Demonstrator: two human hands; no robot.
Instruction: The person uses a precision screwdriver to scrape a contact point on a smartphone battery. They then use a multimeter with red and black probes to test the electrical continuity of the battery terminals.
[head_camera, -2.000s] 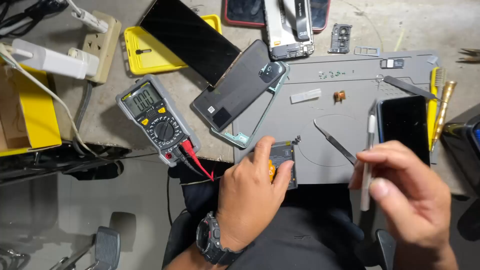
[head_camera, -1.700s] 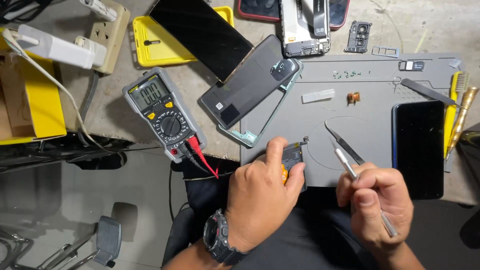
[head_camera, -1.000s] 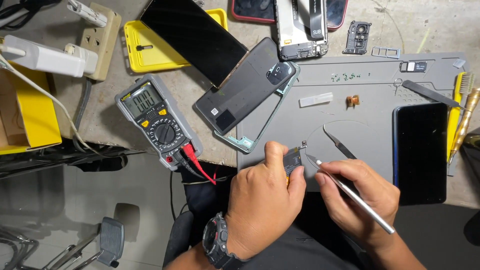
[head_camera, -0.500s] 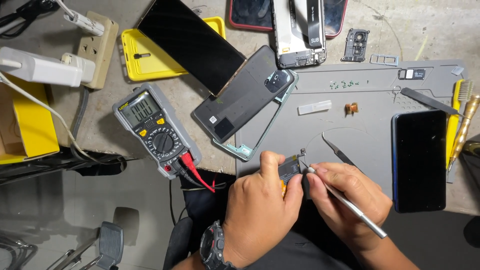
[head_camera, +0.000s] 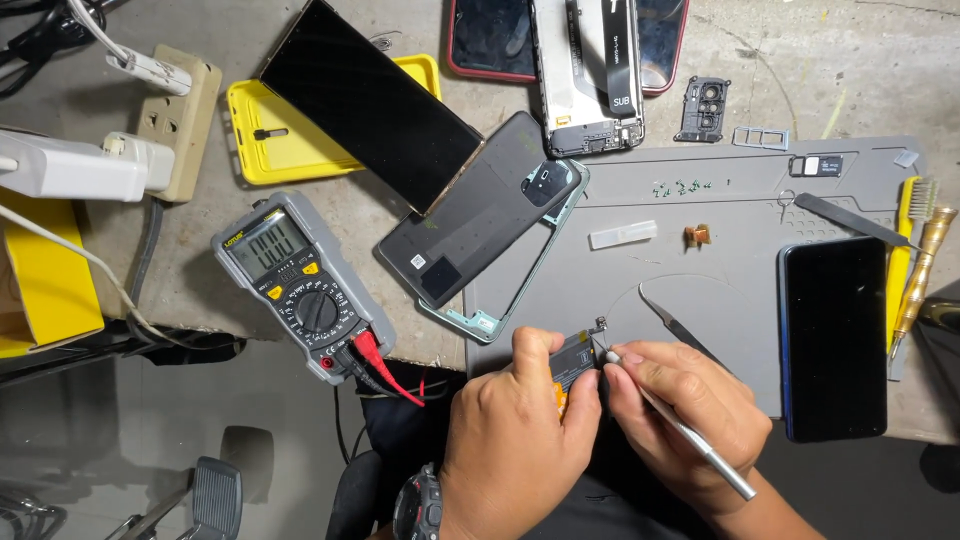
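My left hand (head_camera: 515, 440), with a watch on the wrist, pinches a small dark phone part with an orange edge (head_camera: 576, 360) at the near edge of the grey work mat (head_camera: 720, 210). A slim silver rod-shaped tool (head_camera: 700, 450) sits in my right hand (head_camera: 690, 410) like a pen, and its tip touches the top corner of the part. Both hands are close together, thumbs almost meeting. Metal tweezers (head_camera: 675, 325) lie on the mat just beyond my right hand.
A black phone (head_camera: 832, 335) lies on the mat's right side, beside a yellow brush (head_camera: 905, 260) and a brass tool (head_camera: 925, 265). A multimeter (head_camera: 300, 285) with red and black leads sits left. Further back are a dark phone back cover (head_camera: 480, 220), a black screen (head_camera: 370, 100), a yellow case (head_camera: 265, 135), an opened phone frame (head_camera: 585, 70) and a power strip (head_camera: 180, 120).
My right hand came in from the right side of the mat with the silver tool, turned it into a pen grip and set its tip on the part. My left hand stayed put.
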